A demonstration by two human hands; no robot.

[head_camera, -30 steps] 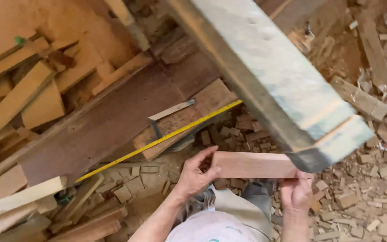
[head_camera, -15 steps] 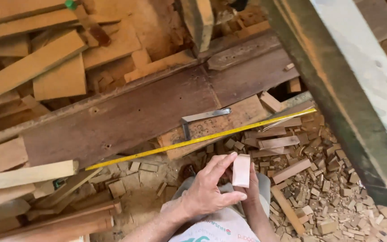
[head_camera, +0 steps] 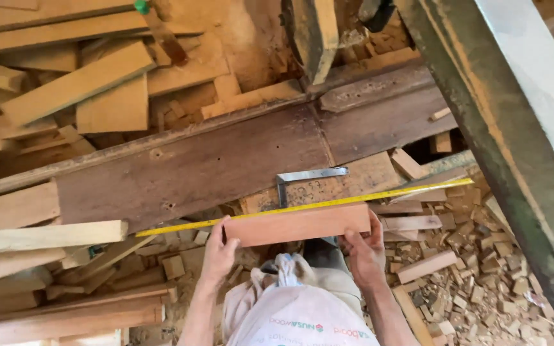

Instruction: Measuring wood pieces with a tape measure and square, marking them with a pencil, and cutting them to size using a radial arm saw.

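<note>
Reddish wood fills my grip: I hold one short board [head_camera: 297, 225] level in front of me, my left hand [head_camera: 218, 254] closed around its left end, thumb on top, and my right hand [head_camera: 364, 251] clamped on its right end. The board sits just above my lap, its far edge lined up against one yellow ruler [head_camera: 302, 206] that runs slantwise past both ends. Just beyond the ruler lies one metal square [head_camera: 305, 179], resting on a pale slab at the edge of a wide dark plank [head_camera: 193, 163]. Small offcuts [head_camera: 469, 256] litter the ground to my right, too many to count. Pale planks [head_camera: 78, 83] pile up beyond the dark plank at left. A big green beam [head_camera: 514, 128] crosses overhead at right.
</note>
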